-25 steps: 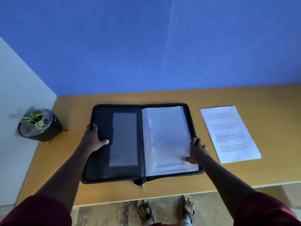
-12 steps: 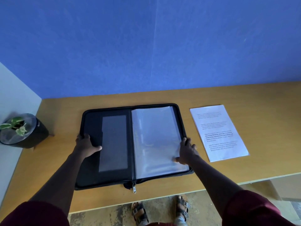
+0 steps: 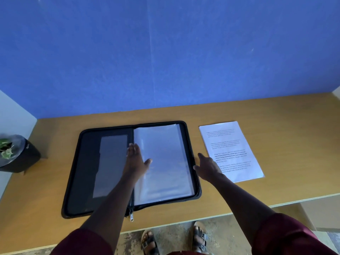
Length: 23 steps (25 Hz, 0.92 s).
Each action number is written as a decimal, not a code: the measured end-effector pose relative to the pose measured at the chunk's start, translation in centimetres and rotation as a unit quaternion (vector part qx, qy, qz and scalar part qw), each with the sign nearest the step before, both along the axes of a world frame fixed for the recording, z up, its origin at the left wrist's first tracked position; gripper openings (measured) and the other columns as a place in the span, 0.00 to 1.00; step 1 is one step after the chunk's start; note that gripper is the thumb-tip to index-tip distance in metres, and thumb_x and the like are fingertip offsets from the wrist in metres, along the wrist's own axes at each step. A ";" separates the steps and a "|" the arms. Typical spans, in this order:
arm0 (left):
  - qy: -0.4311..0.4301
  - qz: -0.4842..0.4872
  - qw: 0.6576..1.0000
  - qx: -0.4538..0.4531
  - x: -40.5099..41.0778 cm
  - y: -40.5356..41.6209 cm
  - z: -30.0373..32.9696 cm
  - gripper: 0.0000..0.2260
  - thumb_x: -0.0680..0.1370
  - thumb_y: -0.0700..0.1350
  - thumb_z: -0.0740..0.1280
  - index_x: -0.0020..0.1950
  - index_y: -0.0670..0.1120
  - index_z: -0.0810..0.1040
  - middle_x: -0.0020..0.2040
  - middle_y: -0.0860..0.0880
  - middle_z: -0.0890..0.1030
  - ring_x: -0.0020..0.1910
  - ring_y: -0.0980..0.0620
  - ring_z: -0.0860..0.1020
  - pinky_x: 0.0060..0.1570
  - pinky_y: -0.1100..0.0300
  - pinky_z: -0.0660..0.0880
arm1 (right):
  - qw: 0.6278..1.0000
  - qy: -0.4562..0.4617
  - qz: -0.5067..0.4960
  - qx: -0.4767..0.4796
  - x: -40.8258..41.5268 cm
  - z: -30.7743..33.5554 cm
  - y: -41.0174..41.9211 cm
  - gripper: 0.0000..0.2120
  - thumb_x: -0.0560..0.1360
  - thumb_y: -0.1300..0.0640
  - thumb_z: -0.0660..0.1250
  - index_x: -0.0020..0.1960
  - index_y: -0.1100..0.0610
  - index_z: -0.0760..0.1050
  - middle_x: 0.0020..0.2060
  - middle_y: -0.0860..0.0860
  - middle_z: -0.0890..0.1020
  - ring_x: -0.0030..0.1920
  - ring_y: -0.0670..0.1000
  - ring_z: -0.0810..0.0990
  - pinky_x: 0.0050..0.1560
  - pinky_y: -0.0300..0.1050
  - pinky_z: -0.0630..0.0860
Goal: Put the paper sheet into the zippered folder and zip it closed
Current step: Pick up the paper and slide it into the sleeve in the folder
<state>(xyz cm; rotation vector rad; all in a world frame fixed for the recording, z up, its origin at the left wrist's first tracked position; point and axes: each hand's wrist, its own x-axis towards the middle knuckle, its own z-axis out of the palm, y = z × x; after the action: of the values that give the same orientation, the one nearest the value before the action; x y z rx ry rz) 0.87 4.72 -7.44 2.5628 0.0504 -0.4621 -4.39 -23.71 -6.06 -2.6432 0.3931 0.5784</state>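
A black zippered folder (image 3: pixel 84 173) lies open and flat on the wooden desk (image 3: pixel 276 181). Its right half holds clear plastic sleeves (image 3: pixel 165 173); its left half has a grey pocket. The zipper pull (image 3: pixel 131 217) hangs at the near end of the spine. My left hand (image 3: pixel 137 160) lies flat, fingers spread, on the inner edge of the sleeves near the spine. My right hand (image 3: pixel 207 167) hovers open between the folder's right edge and the printed paper sheet (image 3: pixel 230 150), over the sheet's near-left corner. The sheet lies flat to the right of the folder.
A small plant in a dark round pot (image 3: pixel 20 155) stands at the desk's left end beside a white side panel. A blue partition (image 3: pixel 165 52) backs the desk. My sandalled feet (image 3: pixel 174 238) show below the desk's near edge.
My left hand has moved from the folder's left cover across to the sleeves by the spine. My right hand has left the sleeves' right edge and shifted right toward the paper sheet.
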 end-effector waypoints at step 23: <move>0.067 -0.122 0.990 -0.033 -2.0 -29.9 -0.4 0.34 0.79 0.52 0.67 0.77 0.38 0.56 0.76 0.42 0.64 0.73 0.44 0.64 0.68 0.47 0.69 | 0.994 -0.032 -0.095 -0.034 0.4 -2.9 -24.7 0.24 0.73 0.56 0.71 0.66 0.60 0.69 0.62 0.58 0.75 0.62 0.62 0.73 0.57 0.51 0.74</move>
<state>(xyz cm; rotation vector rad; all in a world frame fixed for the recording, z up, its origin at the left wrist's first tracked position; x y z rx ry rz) -1.10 -25.14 -7.79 2.4796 -0.2296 -0.7163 -4.03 -48.36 -8.93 -2.6419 0.6475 0.4254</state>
